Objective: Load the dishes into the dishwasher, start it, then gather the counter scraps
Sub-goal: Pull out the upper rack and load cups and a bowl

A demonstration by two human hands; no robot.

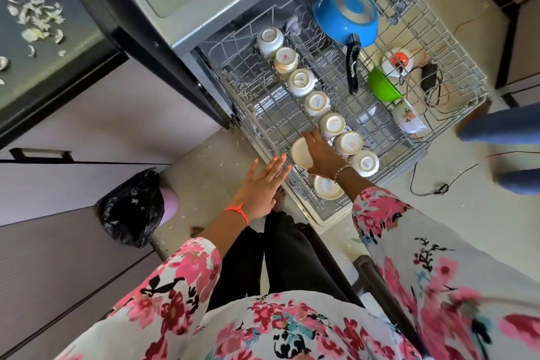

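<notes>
While the right hand (320, 156) reaches into the pulled-out dishwasher rack (455, 73) at the centre of the frame, its fingers (311, 137) are curled around a white cup (301, 152) lying on its side at the rack's near left edge, mouth turned toward the left of the frame. Just left of it, the left hand (258, 187) hovers over the floor with fingers (277, 164) spread flat and holding nothing, the tips close to the cup but whether they touch it cannot be told. A row of upturned white cups (317, 102) runs diagonally from the upper middle of the rack down toward the right wrist, and another upturned cup (327, 187) sits just below that wrist. Farther right in the rack, an inverted blue saucepan (344, 13) with a black handle stands near the top, a green bowl (380, 86) below it, and a flowered white dish (407, 117) lower right. Pale vegetable scraps (38, 16) lie scattered on the dark desk (73, 47) in the upper left of the frame. A bin lined with a black bag (131, 207) stands on the floor at lower left.
</notes>
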